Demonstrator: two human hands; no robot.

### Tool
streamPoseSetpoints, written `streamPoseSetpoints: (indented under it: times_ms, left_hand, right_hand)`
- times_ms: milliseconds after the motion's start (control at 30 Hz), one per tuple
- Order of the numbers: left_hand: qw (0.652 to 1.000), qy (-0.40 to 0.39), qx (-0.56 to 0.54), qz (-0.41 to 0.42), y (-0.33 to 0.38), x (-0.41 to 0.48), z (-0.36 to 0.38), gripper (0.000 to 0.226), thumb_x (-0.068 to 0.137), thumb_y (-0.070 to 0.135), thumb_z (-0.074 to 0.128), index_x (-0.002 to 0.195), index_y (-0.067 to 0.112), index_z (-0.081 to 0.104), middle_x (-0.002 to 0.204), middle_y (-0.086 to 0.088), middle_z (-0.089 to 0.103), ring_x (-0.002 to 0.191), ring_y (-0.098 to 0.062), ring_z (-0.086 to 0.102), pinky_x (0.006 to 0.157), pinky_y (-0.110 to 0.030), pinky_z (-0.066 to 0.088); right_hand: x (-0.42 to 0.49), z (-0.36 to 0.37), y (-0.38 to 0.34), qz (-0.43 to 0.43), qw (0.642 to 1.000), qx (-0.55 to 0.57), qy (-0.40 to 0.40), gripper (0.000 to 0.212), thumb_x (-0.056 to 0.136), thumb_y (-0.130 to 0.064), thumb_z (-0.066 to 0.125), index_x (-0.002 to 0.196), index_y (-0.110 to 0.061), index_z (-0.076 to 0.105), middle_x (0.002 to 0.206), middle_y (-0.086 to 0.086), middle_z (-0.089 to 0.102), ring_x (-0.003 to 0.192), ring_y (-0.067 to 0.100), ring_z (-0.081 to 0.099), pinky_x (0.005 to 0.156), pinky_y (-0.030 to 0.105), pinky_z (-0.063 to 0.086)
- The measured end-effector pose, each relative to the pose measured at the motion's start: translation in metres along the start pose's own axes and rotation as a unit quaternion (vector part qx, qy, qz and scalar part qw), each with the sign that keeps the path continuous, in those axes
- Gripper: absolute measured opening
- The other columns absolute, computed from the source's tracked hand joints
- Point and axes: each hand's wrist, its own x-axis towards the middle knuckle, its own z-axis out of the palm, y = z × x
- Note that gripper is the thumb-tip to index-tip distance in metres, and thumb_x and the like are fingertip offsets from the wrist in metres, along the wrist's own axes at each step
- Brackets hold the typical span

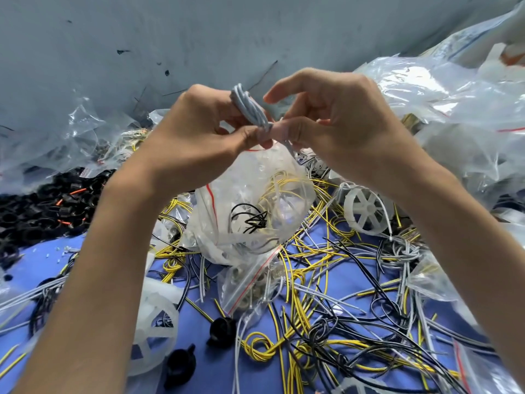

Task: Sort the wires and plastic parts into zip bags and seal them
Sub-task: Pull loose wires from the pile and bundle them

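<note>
A small coiled bundle of pale grey insulated wire is sitting between both hands, just above the mouth of a clear plastic zip bag with a red seal line, which is hanging directly beneath the fingers. The bundle is probably light, soft and springy, and apt to uncoil, so gripping across its twisted waist seems safest.

The left hand is pinching the coil's lower end between thumb and curled fingers. The right hand is pinching the same spot, with its index finger lifted and bent over the coil. Which hand is holding the bag's rim cannot be told.

Below the hands, loose yellow-and-black wires are lying tangled. A white spoked plastic wheel is lying under the right wrist.
</note>
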Motion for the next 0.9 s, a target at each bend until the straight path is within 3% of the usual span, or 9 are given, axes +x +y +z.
streamPoseSetpoints:
  times_ms: [133,200,267,433,533,667,733,833,900]
  left_hand:
    - [1.0,-0.016,0.005,-0.007,-0.001,0.0,0.001,0.018,0.088,0.007,0.066,0.081,0.024,0.069,0.082,0.012,0.072,0.083,-0.015,0.07,0.083,-0.037,0.056]
    - [0.999,-0.027,0.025,-0.004,-0.003,0.0,0.001,0.021,0.088,0.002,0.063,0.081,0.02,0.07,0.08,0.009,0.073,0.084,-0.018,0.07,0.083,-0.042,0.056]
    - [0.998,-0.035,0.044,0.001,-0.004,0.001,0.001,0.019,0.088,0.0,0.062,0.086,0.016,0.072,0.08,0.006,0.073,0.083,-0.018,0.069,0.082,-0.042,0.055]
    - [0.999,-0.035,0.035,0.015,-0.002,0.0,0.002,0.015,0.089,0.002,0.062,0.087,0.014,0.072,0.082,0.005,0.072,0.08,-0.011,0.068,0.082,-0.036,0.056]
    - [0.999,-0.036,0.016,0.024,0.001,0.0,0.003,0.016,0.09,-0.001,0.06,0.088,0.011,0.07,0.084,0.005,0.072,0.079,-0.004,0.067,0.081,-0.028,0.056]
    - [0.999,-0.029,-0.015,0.024,0.003,-0.001,0.001,0.026,0.088,-0.008,0.057,0.094,0.017,0.064,0.082,0.007,0.069,0.079,0.001,0.065,0.079,-0.018,0.053]
    - [0.999,-0.036,-0.023,0.009,0.004,-0.002,-0.001,0.029,0.088,-0.005,0.06,0.097,0.022,0.063,0.087,0.005,0.069,0.083,0.001,0.063,0.083,-0.021,0.052]
    - [0.997,-0.057,-0.05,-0.03,0.005,-0.005,-0.009,0.034,0.079,0.01,0.067,0.107,0.028,0.065,0.101,-0.005,0.071,0.093,-0.009,0.065,0.089,-0.026,0.053]
    - [0.994,-0.058,-0.077,-0.043,0.005,-0.007,-0.015,0.038,0.072,0.02,0.065,0.109,0.029,0.066,0.103,-0.008,0.072,0.092,-0.01,0.065,0.088,-0.023,0.052]
  right_hand:
    - [0.001,0.0,0.004,0.011,0.997,-0.066,-0.031,0.012,0.082,-0.025,0.069,0.092,-0.019,0.076,0.062,0.007,0.062,0.058,0.023,0.049,0.057,0.031,0.042]
    - [0.0,0.001,0.005,0.008,0.993,-0.094,-0.066,0.013,0.086,-0.025,0.066,0.09,-0.02,0.076,0.06,0.014,0.053,0.056,0.019,0.033,0.05,0.024,0.032]
    - [-0.001,0.002,0.006,0.01,0.991,-0.105,-0.083,0.015,0.087,-0.025,0.065,0.092,-0.019,0.077,0.063,0.018,0.054,0.057,0.013,0.03,0.049,0.019,0.027]
    - [0.0,0.001,0.007,0.023,0.991,-0.102,-0.084,0.014,0.087,-0.027,0.065,0.091,-0.022,0.077,0.067,0.016,0.059,0.061,0.021,0.04,0.053,0.022,0.032]
    - [0.0,0.0,0.007,0.017,0.99,-0.112,-0.085,0.015,0.088,-0.027,0.063,0.088,-0.02,0.076,0.079,0.013,0.062,0.07,0.021,0.051,0.066,0.031,0.04]
    - [0.001,-0.002,0.007,0.022,0.991,-0.112,-0.075,0.015,0.09,-0.027,0.06,0.086,-0.021,0.073,0.094,0.009,0.059,0.079,0.016,0.052,0.068,0.027,0.034]
    - [0.001,-0.003,0.007,0.029,0.991,-0.113,-0.058,0.013,0.089,-0.026,0.062,0.086,-0.02,0.073,0.092,0.008,0.064,0.079,0.016,0.055,0.07,0.028,0.038]
    - [0.0,-0.006,0.004,0.042,0.993,-0.103,-0.032,0.011,0.086,-0.022,0.064,0.082,-0.016,0.072,0.075,0.004,0.07,0.063,0.005,0.058,0.063,0.019,0.045]
    - [-0.001,-0.008,0.004,0.038,0.992,-0.117,-0.018,0.012,0.087,-0.02,0.064,0.081,-0.015,0.072,0.07,0.001,0.071,0.062,0.008,0.064,0.07,0.028,0.052]
